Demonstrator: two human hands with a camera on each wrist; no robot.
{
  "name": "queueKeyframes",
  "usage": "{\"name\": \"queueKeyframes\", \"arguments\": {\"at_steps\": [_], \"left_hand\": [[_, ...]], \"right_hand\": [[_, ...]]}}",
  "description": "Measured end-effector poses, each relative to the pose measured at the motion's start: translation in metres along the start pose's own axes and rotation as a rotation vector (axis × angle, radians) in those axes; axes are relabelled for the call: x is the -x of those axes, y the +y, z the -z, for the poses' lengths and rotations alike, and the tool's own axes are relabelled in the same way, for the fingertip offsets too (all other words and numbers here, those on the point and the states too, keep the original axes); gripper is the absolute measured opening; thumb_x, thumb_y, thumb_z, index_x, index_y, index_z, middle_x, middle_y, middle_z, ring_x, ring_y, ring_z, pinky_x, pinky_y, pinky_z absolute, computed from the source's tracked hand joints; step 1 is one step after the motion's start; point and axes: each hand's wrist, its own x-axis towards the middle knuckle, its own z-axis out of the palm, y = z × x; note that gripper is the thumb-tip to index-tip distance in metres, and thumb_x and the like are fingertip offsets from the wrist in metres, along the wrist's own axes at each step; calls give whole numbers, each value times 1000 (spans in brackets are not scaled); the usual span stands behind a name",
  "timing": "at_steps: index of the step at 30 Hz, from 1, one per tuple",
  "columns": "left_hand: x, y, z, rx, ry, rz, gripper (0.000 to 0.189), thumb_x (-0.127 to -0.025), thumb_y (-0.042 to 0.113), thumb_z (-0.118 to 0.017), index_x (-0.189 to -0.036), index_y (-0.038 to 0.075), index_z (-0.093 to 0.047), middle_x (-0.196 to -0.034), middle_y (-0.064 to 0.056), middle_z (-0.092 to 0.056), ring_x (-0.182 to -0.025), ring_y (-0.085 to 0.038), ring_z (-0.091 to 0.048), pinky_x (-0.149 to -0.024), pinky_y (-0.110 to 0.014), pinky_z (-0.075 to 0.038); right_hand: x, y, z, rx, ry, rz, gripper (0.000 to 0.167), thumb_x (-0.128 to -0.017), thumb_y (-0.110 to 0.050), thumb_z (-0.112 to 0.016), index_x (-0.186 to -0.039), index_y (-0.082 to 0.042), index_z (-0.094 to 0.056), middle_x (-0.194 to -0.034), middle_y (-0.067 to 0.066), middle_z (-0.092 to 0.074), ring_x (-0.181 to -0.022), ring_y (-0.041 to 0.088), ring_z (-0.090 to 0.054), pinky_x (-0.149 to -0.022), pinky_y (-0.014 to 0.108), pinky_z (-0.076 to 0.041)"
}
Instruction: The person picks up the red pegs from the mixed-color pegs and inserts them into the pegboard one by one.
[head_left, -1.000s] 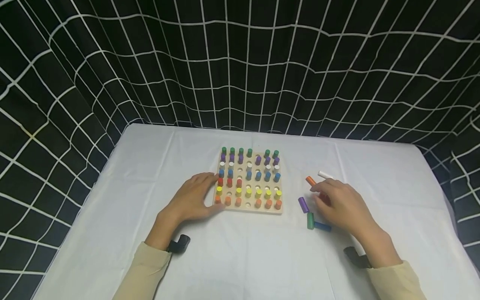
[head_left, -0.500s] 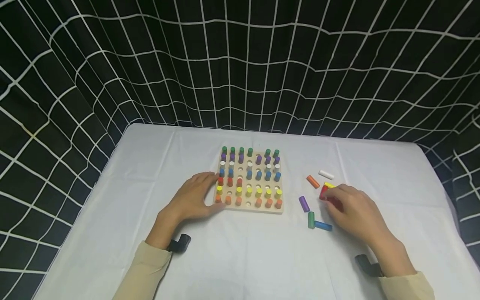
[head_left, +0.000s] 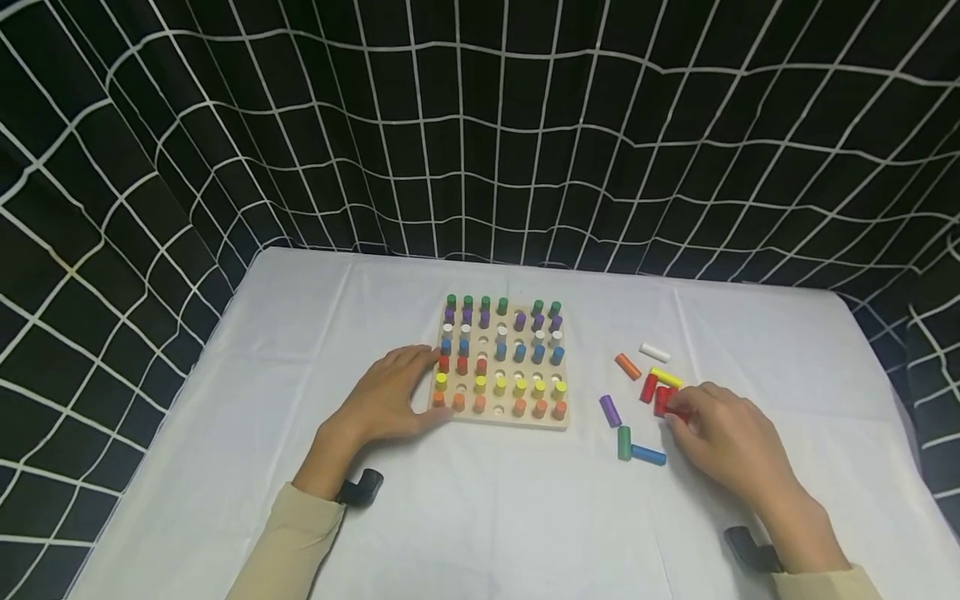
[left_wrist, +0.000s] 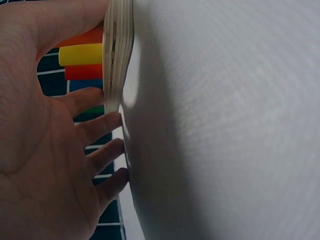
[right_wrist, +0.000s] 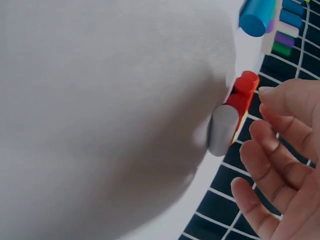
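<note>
A pale wooden pegboard point(head_left: 531, 422) with rows of coloured pegs lies mid-table. My left hand point(head_left: 382, 398) rests at its left side, thumb at the front corner and forefinger along the edge; in the left wrist view the other fingertips touch the cloth. My right hand point(head_left: 731, 437) is over loose pegs to the right, its thumb and forefinger tips right at a red peg point(head_left: 662, 402). Another red peg point(head_left: 648, 387) and a yellow peg point(head_left: 666, 377) lie beside it. In the right wrist view the fingers are loosely bent, near a pale grey peg point(right_wrist: 223, 130).
Around the right hand lie a white peg point(head_left: 655, 352), an orange peg point(head_left: 627, 367), a purple peg point(head_left: 611, 411), a green peg point(head_left: 624, 443) and a blue peg point(head_left: 648, 455). A dark curtain with white netting point(head_left: 480, 125) stands behind the white-covered table point(head_left: 487, 517).
My right hand has moved right and slightly toward me, away from the orange and white pegs, uncovering the yellow and red pegs. The left hand stays at the board.
</note>
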Motion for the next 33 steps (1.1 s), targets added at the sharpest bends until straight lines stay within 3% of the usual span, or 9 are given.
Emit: {"name": "queueKeyframes", "arguments": {"at_steps": [12,33], "left_hand": [[-2,0,-1,-7,-7,11,91,-89,63,-68,-162,16,-42,-168,-9,-43,-160,-33,-35,-133,-55,-31],[0,-1,-1,-7,-8,12,92,-90,63,-68,-164,16,-40,-169,-9,-42,-160,-33,-35,-134,-54,-29]], "right_hand": [[5,11,-7,15,3,-75,24,-87,-21,-84,-103,-6,-76,-76,3,-65,-65,17,-48,-58,29,-33],[0,10,-9,49,53,-70,23,-82,-15,-86,-100,-3,-77,-77,10,-75,-64,20,-51,-65,34,-36]]}}
